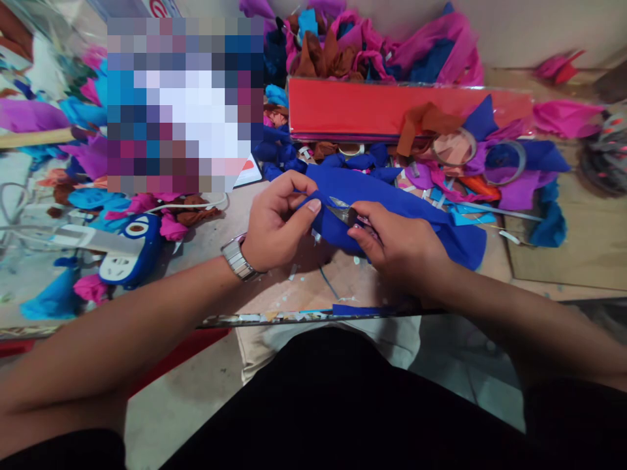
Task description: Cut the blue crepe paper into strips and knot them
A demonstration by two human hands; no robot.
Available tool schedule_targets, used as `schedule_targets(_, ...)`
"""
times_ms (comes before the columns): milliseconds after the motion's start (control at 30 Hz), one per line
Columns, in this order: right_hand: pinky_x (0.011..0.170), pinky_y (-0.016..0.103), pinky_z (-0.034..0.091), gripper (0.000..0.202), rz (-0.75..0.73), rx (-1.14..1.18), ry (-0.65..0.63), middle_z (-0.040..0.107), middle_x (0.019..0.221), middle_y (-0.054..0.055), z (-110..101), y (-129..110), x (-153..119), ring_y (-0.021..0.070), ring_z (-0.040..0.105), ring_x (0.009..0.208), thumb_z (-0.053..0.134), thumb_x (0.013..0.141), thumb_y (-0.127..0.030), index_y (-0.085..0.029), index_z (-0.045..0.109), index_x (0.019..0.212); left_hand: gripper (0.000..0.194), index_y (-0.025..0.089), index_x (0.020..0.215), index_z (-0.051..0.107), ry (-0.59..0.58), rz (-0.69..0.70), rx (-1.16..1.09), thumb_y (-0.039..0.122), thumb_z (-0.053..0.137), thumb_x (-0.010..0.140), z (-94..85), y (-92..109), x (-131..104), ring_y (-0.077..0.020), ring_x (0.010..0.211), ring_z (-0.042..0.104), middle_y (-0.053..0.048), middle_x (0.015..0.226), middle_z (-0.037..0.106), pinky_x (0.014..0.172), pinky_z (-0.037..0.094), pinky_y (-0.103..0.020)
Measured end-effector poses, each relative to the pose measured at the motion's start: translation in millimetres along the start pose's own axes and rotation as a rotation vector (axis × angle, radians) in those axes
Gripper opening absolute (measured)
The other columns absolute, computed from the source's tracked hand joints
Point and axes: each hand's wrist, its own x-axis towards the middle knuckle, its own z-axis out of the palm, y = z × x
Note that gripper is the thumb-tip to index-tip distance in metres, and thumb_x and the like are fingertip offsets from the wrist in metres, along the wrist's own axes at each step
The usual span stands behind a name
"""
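Observation:
A long piece of dark blue fabric (392, 202) lies across the work surface in front of me. My left hand (279, 222), with a metal watch on the wrist, pinches its left end between thumb and fingers. In my right hand (396, 245) is a pair of scissors (340, 212), gripped by the handles. The blades point left and sit at the fabric, close to my left fingertips. Their handles are mostly hidden by my right fingers.
A flat red pack (353, 108) in clear film lies behind the fabric, among heaped colourful scraps. Tape rolls (504, 162) sit to the right, near a brown board (568, 248). A blue-and-white power socket (130, 251) with cables is at the left. The table's front edge (274, 318) runs before my lap.

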Motion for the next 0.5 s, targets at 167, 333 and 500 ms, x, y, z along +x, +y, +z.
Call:
schedule_targets(167, 0.064, 0.031, 0.048, 0.04, 0.019, -0.04, -0.019, 0.08, 0.116, 0.012, -0.3, -1.3, 0.1, 0.0273, 0.077, 0.094, 0.045, 0.109, -0.042, -0.019, 0.062, 0.138, 0.027, 0.027, 0.097, 0.059, 0.004, 0.014, 0.01, 0.053, 0.067, 0.097, 0.4, 0.1, -0.1, -0.0118, 0.046, 0.045, 0.004, 0.058, 0.049, 0.045, 0.034, -0.031)
schedule_targets(333, 0.062, 0.03, 0.047, 0.04, 0.011, -0.038, -0.02, 0.08, 0.115, 0.011, -0.9, -2.5, 0.1, 0.0265, 0.077, 0.093, 0.044, 0.11, -0.041, -0.019, 0.063, 0.137, 0.026, 0.027, 0.097, 0.06, 0.003, 0.018, 0.012, 0.052, 0.067, 0.097, 0.2, 0.1, -0.1, -0.0116, 0.047, 0.046, 0.004, 0.06, 0.051, 0.046, 0.035, -0.03)
schedule_targets(500, 0.062, 0.029, 0.045, 0.038, 0.002, -0.041, -0.005, 0.081, 0.113, 0.009, 0.3, -2.9, 0.7, 0.0251, 0.077, 0.091, 0.043, 0.11, -0.04, -0.019, 0.063, 0.135, 0.022, 0.025, 0.097, 0.061, 0.006, 0.065, -0.01, 0.046, 0.068, 0.098, 0.9, -0.8, 0.4, -0.0109, 0.046, 0.047, 0.005, 0.059, 0.051, 0.045, 0.035, -0.029)
